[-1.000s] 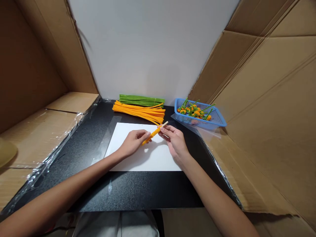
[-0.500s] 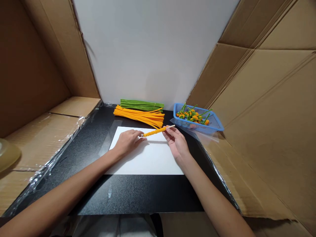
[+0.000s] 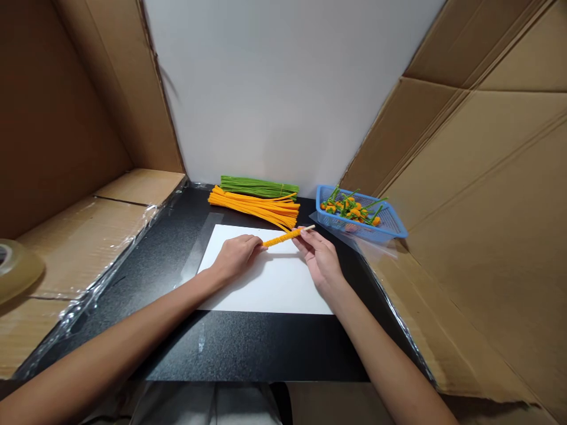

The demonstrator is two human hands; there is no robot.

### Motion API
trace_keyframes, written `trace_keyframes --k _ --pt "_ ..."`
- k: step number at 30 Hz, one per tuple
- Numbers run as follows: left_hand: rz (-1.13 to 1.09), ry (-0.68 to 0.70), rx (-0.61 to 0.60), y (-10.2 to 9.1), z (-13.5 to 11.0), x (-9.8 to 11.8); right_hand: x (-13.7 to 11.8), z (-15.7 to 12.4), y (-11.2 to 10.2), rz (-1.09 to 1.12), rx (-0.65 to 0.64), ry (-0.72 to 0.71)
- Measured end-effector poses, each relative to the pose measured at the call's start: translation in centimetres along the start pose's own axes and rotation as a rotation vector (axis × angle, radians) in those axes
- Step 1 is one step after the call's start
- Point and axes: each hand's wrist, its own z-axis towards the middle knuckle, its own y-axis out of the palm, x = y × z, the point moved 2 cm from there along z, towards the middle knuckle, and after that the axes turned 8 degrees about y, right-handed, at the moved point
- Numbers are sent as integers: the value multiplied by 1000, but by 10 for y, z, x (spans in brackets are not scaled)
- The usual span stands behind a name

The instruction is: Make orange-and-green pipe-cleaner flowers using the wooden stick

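An orange pipe cleaner (image 3: 282,238) is coiled along a thin pale stick (image 3: 309,228), whose bare end sticks out at the upper right. My right hand (image 3: 319,255) pinches the coil near that bare end between thumb and fingers. At the lower left end, my left hand (image 3: 239,254) is closed on the coil, its fingertips partly hiding that end. The stick slants above a white sheet (image 3: 274,289), which lies on the black tabletop under both hands.
Behind the sheet lie a bundle of orange pipe cleaners (image 3: 252,205) and a green bundle (image 3: 259,186). A blue basket (image 3: 394,227) at the back right holds several small orange-and-green pieces. Cardboard walls (image 3: 496,206) stand at both sides; a tape roll (image 3: 22,274) sits far left.
My left hand has closed in on the coil's left end, with its thumb and fingers now together. The right hand keeps its pinch. The whole view has shifted slightly.
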Motion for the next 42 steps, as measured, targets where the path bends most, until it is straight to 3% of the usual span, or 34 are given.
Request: trace_keyframes --k 6,10,22,34,42 --pt "-164 -68 62 1 -2 2 8 3 -4 -43 -46 82" --pt "-137 -20 19 3 -3 7 13 0 -2 -108 -92 90" --pt "-114 -6 56 7 -4 12 32 -8 13 -169 -101 103" --pt "25 -44 160 8 -5 21 44 -16 26 -254 -155 11" --pt "117 -12 167 6 -5 24 50 -15 27 -316 -140 -53"
